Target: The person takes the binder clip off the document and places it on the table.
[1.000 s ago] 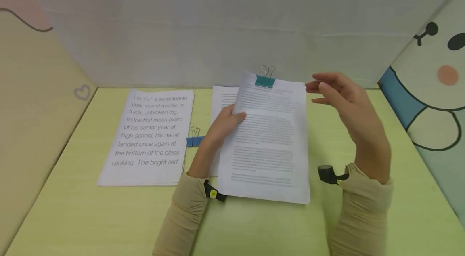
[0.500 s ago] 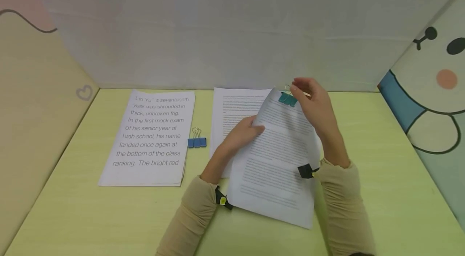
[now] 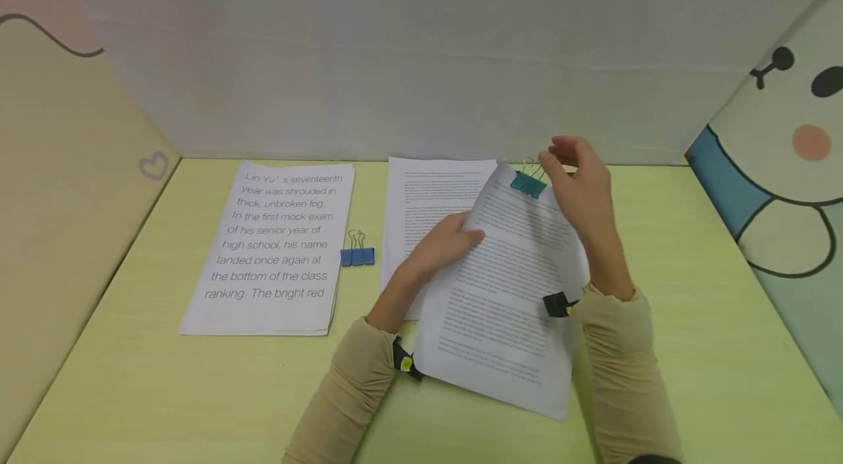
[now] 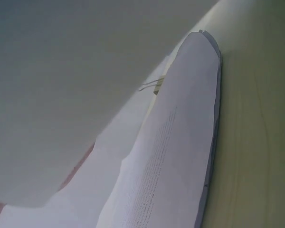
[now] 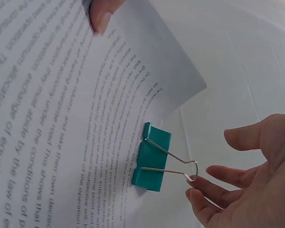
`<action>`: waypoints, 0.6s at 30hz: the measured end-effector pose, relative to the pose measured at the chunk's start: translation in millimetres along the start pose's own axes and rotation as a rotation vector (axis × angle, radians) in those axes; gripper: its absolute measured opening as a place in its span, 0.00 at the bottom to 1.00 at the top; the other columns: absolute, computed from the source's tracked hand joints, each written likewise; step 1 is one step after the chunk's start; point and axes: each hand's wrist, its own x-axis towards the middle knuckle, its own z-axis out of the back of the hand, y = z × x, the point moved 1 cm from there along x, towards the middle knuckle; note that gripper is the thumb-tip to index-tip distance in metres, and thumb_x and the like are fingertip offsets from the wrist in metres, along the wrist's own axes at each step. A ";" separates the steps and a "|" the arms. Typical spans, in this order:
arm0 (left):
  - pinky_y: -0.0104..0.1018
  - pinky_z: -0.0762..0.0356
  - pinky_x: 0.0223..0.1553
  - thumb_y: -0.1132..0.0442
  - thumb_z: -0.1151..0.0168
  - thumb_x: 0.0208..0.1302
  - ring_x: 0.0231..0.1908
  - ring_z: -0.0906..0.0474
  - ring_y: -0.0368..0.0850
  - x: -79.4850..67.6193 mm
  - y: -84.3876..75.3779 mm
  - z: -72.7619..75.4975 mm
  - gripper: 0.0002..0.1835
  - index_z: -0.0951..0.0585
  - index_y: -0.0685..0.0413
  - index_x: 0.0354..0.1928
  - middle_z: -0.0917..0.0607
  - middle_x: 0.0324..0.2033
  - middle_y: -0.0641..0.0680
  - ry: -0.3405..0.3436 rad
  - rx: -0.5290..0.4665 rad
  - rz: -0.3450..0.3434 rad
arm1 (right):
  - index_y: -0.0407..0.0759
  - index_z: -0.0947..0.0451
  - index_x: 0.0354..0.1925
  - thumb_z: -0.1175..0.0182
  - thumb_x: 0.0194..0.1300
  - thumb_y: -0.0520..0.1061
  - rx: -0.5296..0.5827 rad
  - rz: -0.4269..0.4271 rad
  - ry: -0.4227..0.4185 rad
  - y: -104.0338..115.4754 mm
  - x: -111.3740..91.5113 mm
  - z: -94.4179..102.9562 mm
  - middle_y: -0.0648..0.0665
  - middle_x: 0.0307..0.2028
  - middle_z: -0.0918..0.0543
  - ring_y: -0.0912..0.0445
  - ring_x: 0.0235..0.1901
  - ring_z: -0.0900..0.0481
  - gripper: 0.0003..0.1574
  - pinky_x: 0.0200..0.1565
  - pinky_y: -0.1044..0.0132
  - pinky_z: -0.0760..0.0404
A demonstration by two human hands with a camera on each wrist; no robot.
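My left hand (image 3: 448,248) grips the left edge of a stack of printed paper (image 3: 500,317), thumb on the front page. The stack is tilted up above the table, its top left corner bending. A teal binder clip (image 3: 528,184) bites its top edge, wire handles pointing away from the pages. Beside those handles is my right hand (image 3: 582,186). In the right wrist view, its fingertips touch one wire handle of the binder clip (image 5: 154,159) while the thumb (image 5: 242,137) stays apart. The left fingers behind the pages are hidden.
A second printed stack (image 3: 428,186) lies partly beneath the held one. Further left lies a large-print stack (image 3: 266,252), with a blue binder clip (image 3: 357,257) at its right side. A white wall (image 3: 395,83) closes off the back of the light green table (image 3: 197,398).
The held stack moved right and toward me, turning clockwise. My right hand came in from the right to the teal clip. In the last half second both hands shifted slightly right.
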 end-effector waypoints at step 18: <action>0.41 0.14 0.33 0.63 0.52 0.80 0.32 0.12 0.49 -1.2 -0.6 -2.5 0.20 0.26 0.59 0.68 0.13 0.40 0.58 0.032 0.008 0.001 | 0.32 0.35 0.73 0.50 0.81 0.58 0.021 -0.054 0.166 -21.3 11.1 8.6 0.30 0.65 0.25 0.39 0.63 0.26 0.38 0.66 0.44 0.30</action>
